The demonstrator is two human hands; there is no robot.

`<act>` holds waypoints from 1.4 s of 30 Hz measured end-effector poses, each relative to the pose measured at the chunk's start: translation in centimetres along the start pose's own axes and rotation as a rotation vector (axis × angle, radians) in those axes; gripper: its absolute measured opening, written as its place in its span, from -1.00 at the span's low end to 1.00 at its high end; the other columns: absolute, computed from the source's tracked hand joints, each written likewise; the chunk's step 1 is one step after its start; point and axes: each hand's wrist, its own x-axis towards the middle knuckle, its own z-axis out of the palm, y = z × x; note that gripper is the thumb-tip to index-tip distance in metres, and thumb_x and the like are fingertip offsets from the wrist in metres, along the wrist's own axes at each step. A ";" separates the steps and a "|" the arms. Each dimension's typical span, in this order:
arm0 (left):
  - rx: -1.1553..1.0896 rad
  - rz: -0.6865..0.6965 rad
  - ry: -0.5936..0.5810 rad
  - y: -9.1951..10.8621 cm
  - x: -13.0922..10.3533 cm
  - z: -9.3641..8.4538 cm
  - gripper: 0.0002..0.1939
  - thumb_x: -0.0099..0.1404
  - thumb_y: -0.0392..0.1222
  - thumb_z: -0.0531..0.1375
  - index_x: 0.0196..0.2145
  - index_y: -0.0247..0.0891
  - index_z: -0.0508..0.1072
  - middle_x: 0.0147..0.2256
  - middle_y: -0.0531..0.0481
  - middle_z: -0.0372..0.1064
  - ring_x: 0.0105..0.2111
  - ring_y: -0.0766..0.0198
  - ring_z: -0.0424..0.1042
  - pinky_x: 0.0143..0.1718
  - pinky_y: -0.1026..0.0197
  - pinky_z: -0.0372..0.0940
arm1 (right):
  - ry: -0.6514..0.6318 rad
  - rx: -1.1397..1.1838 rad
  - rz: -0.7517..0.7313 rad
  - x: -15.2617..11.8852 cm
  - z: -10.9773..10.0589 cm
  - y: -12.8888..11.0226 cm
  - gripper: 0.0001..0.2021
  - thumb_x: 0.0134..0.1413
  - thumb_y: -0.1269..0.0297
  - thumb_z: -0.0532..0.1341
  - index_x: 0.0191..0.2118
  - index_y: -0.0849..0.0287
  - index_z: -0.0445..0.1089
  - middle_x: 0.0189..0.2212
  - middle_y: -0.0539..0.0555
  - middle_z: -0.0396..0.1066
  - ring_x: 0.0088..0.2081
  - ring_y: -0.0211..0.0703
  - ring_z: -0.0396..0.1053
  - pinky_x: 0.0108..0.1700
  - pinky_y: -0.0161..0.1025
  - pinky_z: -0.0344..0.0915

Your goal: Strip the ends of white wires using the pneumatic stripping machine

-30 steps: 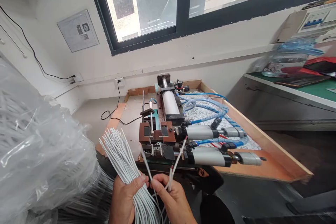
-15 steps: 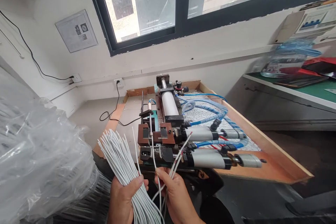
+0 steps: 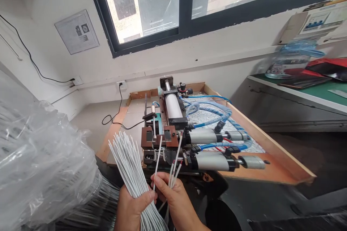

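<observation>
My left hand [image 3: 135,204] is closed around a thick bundle of white cables [image 3: 129,162], whose upper ends fan out. Close beside it, my right hand [image 3: 173,196] pinches a single white cable [image 3: 158,157] between thumb and forefinger. Several more cables with reddish stripped tips [image 3: 177,164] stand up from behind the right thumb, held in the same hand. Just beyond both hands sits a pneumatic wire-stripping machine [image 3: 159,139] with brown clamp blocks and silver cylinders. The single cable's tip overlaps the machine's front in view; whether it touches is unclear.
Clear plastic wrapping [image 3: 40,166] over more cables bulges at the left. A wooden-edged tray [image 3: 260,139] surrounds the machine, with blue air hoses [image 3: 214,110] and pale scraps inside. On the right, a green-topped shelf [image 3: 334,88] carries a large water bottle [image 3: 287,61].
The single cable in my right hand has come out of the machine's slot, toward me. Another cable that stood apart from the bundle at my left thumb no longer shows there.
</observation>
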 end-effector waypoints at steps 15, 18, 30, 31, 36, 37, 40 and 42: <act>-0.115 -0.121 0.107 0.2 -0.3 0.0 -0.77 -0.30 -0.30 0.31 -0.58 -0.31 0.37 -0.76 0.11 0.28 -0.75 0.29 0.28 -0.67 0.24 0.18 | 0.113 0.006 0.103 -0.1 -0.8 -0.2 -0.76 -0.24 0.15 0.25 -0.54 0.29 0.40 -0.73 -0.10 0.13 -0.66 -0.41 0.00 -0.60 -0.41 -0.10; -0.066 -0.102 0.110 -0.2 -0.2 -0.2 -0.78 -0.31 -0.29 0.31 -0.61 -0.34 0.39 -0.77 0.09 0.27 -0.75 0.31 0.25 -0.69 0.25 0.16 | -0.015 0.007 0.133 0.1 -0.4 -0.4 -0.74 -0.23 0.13 0.25 -0.51 0.28 0.40 -0.74 -0.10 0.15 -0.68 -0.41 0.00 -0.61 -0.41 -0.09; -0.159 -0.172 0.102 0.1 -0.1 -0.4 -0.76 -0.26 -0.28 0.32 -0.55 -0.35 0.40 -0.64 -0.01 0.41 -0.56 0.13 0.41 -0.47 0.11 0.28 | 0.128 -0.024 0.001 -0.4 -0.8 0.4 -0.73 -0.23 0.13 0.25 -0.54 0.30 0.41 -0.70 -0.04 0.24 -0.62 -0.36 0.09 -0.55 -0.39 0.00; -0.158 -0.193 0.114 0.1 -0.1 -0.4 -0.77 -0.25 -0.28 0.31 -0.54 -0.36 0.40 -0.63 -0.03 0.42 -0.55 0.12 0.42 -0.44 0.09 0.29 | 0.139 -0.018 0.001 -0.3 -0.9 0.4 -0.73 -0.23 0.13 0.25 -0.54 0.30 0.41 -0.71 -0.05 0.22 -0.63 -0.38 0.07 -0.57 -0.40 -0.03; -0.126 -0.188 0.172 0.1 0.0 -0.2 -0.76 -0.26 -0.26 0.31 -0.54 -0.36 0.40 -0.64 -0.04 0.42 -0.57 0.10 0.43 -0.50 0.10 0.31 | 0.143 0.015 0.019 0.3 -1.1 0.2 -0.74 -0.22 0.15 0.24 -0.58 0.31 0.39 -0.73 -0.08 0.14 -0.67 -0.41 0.01 -0.61 -0.40 -0.08; -0.112 -0.178 0.180 0.1 0.0 -0.2 -0.75 -0.27 -0.25 0.31 -0.56 -0.36 0.39 -0.68 -0.03 0.40 -0.61 0.12 0.41 -0.54 0.12 0.30 | 0.144 0.021 0.028 0.4 -1.0 0.1 -0.75 -0.21 0.17 0.24 -0.58 0.31 0.39 -0.73 -0.09 0.13 -0.67 -0.41 0.01 -0.61 -0.40 -0.08; -0.081 -0.154 0.168 -0.1 0.1 -0.2 -0.77 -0.28 -0.22 0.31 -0.61 -0.35 0.37 -0.76 0.01 0.35 -0.71 0.21 0.34 -0.64 0.18 0.25 | 0.104 0.047 0.067 0.6 -0.8 -0.2 -0.76 -0.20 0.18 0.24 -0.52 0.31 0.39 -0.74 -0.12 0.10 -0.68 -0.43 -0.02 -0.61 -0.40 -0.10; -0.063 -0.139 0.145 -0.1 0.1 -0.2 -0.78 -0.28 -0.23 0.31 -0.60 -0.36 0.39 -0.76 0.00 0.35 -0.72 0.23 0.32 -0.65 0.20 0.23 | -0.014 0.035 0.108 0.6 -0.7 -0.3 -0.75 -0.22 0.18 0.25 -0.50 0.32 0.40 -0.76 -0.12 0.11 -0.69 -0.42 -0.01 -0.61 -0.40 -0.11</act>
